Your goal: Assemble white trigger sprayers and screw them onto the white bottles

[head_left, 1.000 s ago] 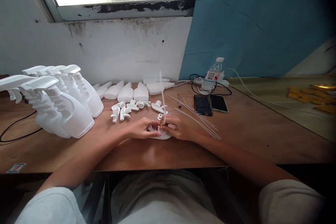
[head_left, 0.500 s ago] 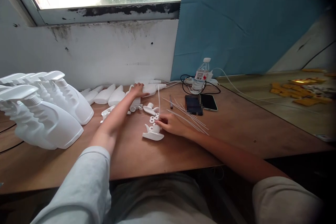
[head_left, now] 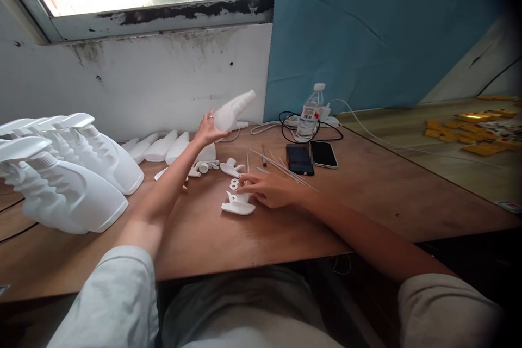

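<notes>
My left hand (head_left: 210, 129) is wrapped round a white plastic bottle (head_left: 230, 113). It is raised above the back of the table and tilted, with its neck pointing up and right. My right hand (head_left: 267, 189) is low over the table, its fingers stretched out and apart, with nothing visibly gripped. Beneath and beside those fingertips are small white washers (head_left: 234, 184) and a white trigger spray head (head_left: 238, 206). A thin white tube (head_left: 247, 162) stands up just behind the fingers; its lower end is hidden. Farther back lies another spray head (head_left: 232, 167).
Assembled spray bottles (head_left: 87, 185) stand in rows at left. White bottles (head_left: 161, 147) lie along the wall. Loose tubes (head_left: 285, 166), a screwdriver-like tool (head_left: 264, 156), two phones (head_left: 324, 154) and a water bottle (head_left: 310, 114) with cables are at right.
My left hand has lifted a white bottle off the table, up and slightly right. My right hand's fingers have spread from a pinch at the tube, and the tube shows less height.
</notes>
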Demonstrator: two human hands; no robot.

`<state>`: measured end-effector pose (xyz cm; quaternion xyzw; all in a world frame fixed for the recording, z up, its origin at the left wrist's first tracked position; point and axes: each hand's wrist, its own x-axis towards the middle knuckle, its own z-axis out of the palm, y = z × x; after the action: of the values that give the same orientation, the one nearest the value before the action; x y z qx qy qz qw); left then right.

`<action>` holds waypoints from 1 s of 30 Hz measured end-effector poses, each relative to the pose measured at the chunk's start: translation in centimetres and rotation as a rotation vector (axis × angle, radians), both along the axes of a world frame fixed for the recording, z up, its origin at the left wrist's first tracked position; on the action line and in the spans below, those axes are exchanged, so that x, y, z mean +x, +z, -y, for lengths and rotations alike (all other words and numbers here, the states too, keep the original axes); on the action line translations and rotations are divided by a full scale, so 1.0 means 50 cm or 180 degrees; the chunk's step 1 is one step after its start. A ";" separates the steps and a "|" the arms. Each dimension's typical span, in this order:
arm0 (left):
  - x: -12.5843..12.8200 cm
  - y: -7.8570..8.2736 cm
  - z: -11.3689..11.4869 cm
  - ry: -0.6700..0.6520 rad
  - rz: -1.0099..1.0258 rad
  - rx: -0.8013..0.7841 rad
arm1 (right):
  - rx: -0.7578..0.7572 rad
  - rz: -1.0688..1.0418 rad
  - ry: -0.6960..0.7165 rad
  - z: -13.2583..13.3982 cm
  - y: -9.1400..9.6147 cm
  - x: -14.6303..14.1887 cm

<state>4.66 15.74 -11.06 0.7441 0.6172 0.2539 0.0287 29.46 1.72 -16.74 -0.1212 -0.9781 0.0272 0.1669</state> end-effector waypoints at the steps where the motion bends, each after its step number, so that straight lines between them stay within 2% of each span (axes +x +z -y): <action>1: -0.010 0.003 0.024 -0.0018 0.0232 0.0054 | 0.0125 0.0034 0.0118 -0.002 -0.004 -0.002; 4: -0.043 -0.008 0.114 -0.0259 0.1065 0.0170 | 0.0604 0.0061 0.0424 -0.007 -0.011 -0.008; 7: -0.077 -0.039 0.216 -0.0596 0.1404 0.0440 | 0.0985 -0.0466 0.0579 -0.004 0.011 -0.007; 10: -0.100 -0.070 0.297 -0.0738 0.1529 0.0587 | 0.0710 -0.1778 0.0499 -0.002 0.074 0.002; 12: -0.106 -0.085 0.326 -0.0685 0.1519 0.0754 | 0.0341 -0.2806 0.0292 -0.004 0.135 0.009; 13: -0.108 -0.090 0.332 -0.0620 0.1477 0.0872 | 0.0266 -0.3432 0.0062 -0.004 0.168 0.013; 15: -0.111 -0.099 0.333 -0.0481 0.1346 0.1082 | -0.0028 -0.4520 0.0188 0.002 0.235 0.021; 16: -0.113 -0.102 0.330 -0.0433 0.1269 0.1139 | -0.0222 -0.4733 0.0081 0.008 0.265 0.026; 19: -0.122 -0.110 0.319 -0.0407 0.1113 0.1200 | -0.0309 -0.4830 -0.0165 0.035 0.329 0.043; 22: -0.131 -0.117 0.315 -0.0399 0.1044 0.1246 | -0.0135 -0.4880 -0.0053 0.058 0.349 0.056; 26: -0.132 -0.124 0.318 -0.0447 0.0988 0.1239 | 0.0122 -0.4933 0.0041 0.067 0.340 0.050; 28: -0.129 -0.125 0.322 -0.0513 0.0990 0.1233 | -0.0063 -0.4931 -0.0014 0.068 0.337 0.035; 30: -0.126 -0.123 0.328 -0.0568 0.1014 0.1188 | -0.0448 -0.5030 0.0150 0.069 0.337 0.015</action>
<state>-1.63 -0.67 -17.23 0.7386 0.4793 0.4739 0.0100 30.23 -1.75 0.09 -0.0555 -0.5683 0.1705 0.8030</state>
